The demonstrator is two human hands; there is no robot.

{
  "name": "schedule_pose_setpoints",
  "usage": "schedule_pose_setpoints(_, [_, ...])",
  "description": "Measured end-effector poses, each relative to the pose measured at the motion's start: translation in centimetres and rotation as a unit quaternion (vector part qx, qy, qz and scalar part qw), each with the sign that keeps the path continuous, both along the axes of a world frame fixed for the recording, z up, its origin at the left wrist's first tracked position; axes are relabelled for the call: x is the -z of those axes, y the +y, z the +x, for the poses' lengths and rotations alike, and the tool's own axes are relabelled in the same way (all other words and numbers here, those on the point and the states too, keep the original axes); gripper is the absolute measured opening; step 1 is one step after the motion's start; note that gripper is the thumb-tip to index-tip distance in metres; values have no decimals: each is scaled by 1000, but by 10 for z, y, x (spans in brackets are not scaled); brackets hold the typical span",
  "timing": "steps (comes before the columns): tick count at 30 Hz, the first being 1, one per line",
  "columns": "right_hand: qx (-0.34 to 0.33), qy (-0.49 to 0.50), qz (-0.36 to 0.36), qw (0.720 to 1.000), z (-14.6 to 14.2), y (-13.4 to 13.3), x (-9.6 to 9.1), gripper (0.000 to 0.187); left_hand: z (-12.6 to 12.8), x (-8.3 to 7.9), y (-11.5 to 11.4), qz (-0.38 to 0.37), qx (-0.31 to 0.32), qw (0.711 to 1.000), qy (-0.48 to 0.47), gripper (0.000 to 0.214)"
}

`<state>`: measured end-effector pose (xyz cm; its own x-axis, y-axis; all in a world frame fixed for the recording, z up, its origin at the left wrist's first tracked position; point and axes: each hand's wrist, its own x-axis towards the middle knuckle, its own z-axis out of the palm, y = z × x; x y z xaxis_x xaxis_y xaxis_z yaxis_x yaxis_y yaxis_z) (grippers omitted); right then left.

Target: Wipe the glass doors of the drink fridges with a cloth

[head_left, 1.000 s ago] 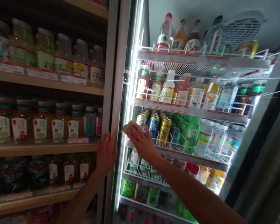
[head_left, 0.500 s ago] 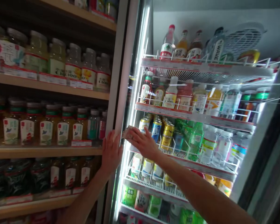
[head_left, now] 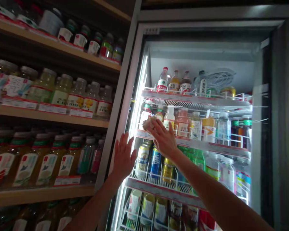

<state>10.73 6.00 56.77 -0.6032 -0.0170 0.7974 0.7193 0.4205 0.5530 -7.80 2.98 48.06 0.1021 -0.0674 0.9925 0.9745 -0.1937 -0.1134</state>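
My right hand (head_left: 165, 138) presses a crumpled, light-coloured cloth (head_left: 148, 124) against what looks like the glass front of a lit drinks fridge. Behind the cloth, a white-capped bottle (head_left: 145, 110) and other drinks stand on a wire shelf. To the left, my left hand (head_left: 123, 157) is raised flat with fingers spread, by the grey fridge frame (head_left: 126, 109). It holds nothing; whether its palm touches the frame or the glass I cannot tell. Below my right hand show a blue can (head_left: 155, 162) and a gold can (head_left: 168, 170).
Wooden shelves (head_left: 86, 118) with rows of bottled drinks and price strips stand to the left. Inside the fridge, wire racks (head_left: 199, 101) carry bottles and cans. A dark upright edge (head_left: 267, 128) borders the fridge on the right.
My right hand has moved the cloth up and right, from the frame's edge to in front of the bottle shelf. My left hand stays by the frame. The view has tilted up, showing the fridge top.
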Motion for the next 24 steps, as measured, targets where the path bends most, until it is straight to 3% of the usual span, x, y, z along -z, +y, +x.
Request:
schedule_pose_setpoints(3, [17,58,6,998,6,-2,-25,56,8,-32,8,28,17,999,-1,51])
schedule_pose_setpoints(7, [5,-78,26,997,14,-6,-36,55,12,-64,20,45,33,998,-9,49])
schedule_pose_setpoints(9, [15,-93,23,995,15,-6,-51,53,14,-78,27,46,39,998,-21,48])
schedule_pose_setpoints(14, [44,30,8,999,3,-6,-106,51,25,-110,41,58,41,997,-26,47])
schedule_pose_setpoints(17, [41,35,12,998,1,-6,-110,53,30,-120,46,49,38,997,-38,49])
schedule_pose_setpoints(20, [32,-18,39,999,20,-1,-112,57,31,-120,47,32,22,998,-45,52])
schedule_pose_setpoints(22, [39,53,53,996,42,4,-123,53,31,-120,46,27,4,999,-45,52])
schedule_pose_setpoints(24, [52,188,56,979,62,8,-136,47,33,-122,45,23,-10,998,-50,51])
